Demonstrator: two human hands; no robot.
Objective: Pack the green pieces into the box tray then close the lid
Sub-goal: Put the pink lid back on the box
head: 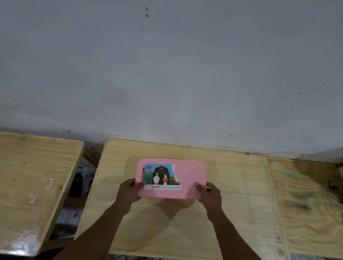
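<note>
Lid (184, 179) is the thing in my hands in the head view: a pink lid with a torn picture sticker, sitting over the middle wooden table (233, 200). My left hand (129, 191) pinches its near left corner, thumb on top and the other fingers hidden under it. My right hand (212, 195) grips the near right corner the same way. The near edge seems a little raised. I cannot see the tray or any green pieces; they may be under the lid. I judge this is the closing step. Next I should press the edges down evenly until it sits flat.
</note>
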